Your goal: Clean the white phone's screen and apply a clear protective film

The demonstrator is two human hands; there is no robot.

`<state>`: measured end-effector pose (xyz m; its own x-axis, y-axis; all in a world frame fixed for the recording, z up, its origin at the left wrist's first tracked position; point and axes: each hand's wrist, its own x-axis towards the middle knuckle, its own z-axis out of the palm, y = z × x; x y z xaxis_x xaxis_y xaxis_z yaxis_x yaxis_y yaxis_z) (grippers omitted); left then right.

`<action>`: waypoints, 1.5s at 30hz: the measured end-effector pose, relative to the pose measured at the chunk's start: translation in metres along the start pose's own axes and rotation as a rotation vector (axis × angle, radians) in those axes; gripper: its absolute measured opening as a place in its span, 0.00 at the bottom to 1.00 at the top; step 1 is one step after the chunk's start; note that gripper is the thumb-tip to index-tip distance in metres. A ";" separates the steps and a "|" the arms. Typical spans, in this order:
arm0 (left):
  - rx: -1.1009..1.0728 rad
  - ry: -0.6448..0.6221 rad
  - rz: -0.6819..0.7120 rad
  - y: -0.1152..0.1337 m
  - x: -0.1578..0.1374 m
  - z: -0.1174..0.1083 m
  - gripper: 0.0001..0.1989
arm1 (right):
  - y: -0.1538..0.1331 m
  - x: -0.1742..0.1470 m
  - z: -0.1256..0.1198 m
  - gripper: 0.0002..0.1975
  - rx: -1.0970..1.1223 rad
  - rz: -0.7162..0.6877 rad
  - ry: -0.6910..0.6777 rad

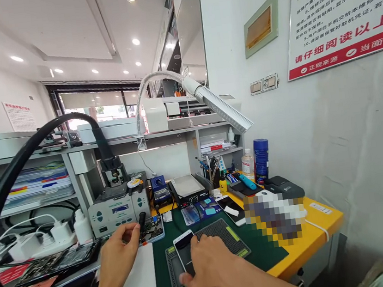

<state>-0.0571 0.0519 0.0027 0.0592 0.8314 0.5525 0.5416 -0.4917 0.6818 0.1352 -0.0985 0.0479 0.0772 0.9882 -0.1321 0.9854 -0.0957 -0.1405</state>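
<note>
My left hand is raised above the left part of the bench, with thumb and fingertips closed on a small black stick-like piece; its exact kind is unclear. My right hand grips a white-framed smartphone by its right side, thumb at the lower edge and fingers near the top. The phone lies with its dark screen up on a grey perforated work mat. Behind my left hand sits an opened phone with bare circuitry. A white tablet-like device lies below my left wrist.
A grey soldering station stands at the back left, under a thick black hose. Another white phone, a blue card and a yellow bottle lie beyond the mat. A blue can stands near the wall. Opened devices crowd the left.
</note>
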 end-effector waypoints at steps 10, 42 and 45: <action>0.005 -0.022 0.041 -0.004 0.000 0.004 0.19 | 0.137 0.052 -0.046 0.17 -0.029 0.333 0.090; 0.063 -0.082 0.172 -0.008 -0.003 0.008 0.13 | 0.100 0.071 -0.020 0.13 0.285 0.155 -0.206; 0.074 -0.090 0.175 -0.009 -0.003 0.009 0.12 | 0.080 0.057 -0.023 0.16 0.217 0.091 -0.131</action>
<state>-0.0547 0.0565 -0.0093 0.2308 0.7563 0.6121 0.5760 -0.6133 0.5405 0.2217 -0.0472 0.0523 0.1299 0.9519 -0.2777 0.9187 -0.2208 -0.3274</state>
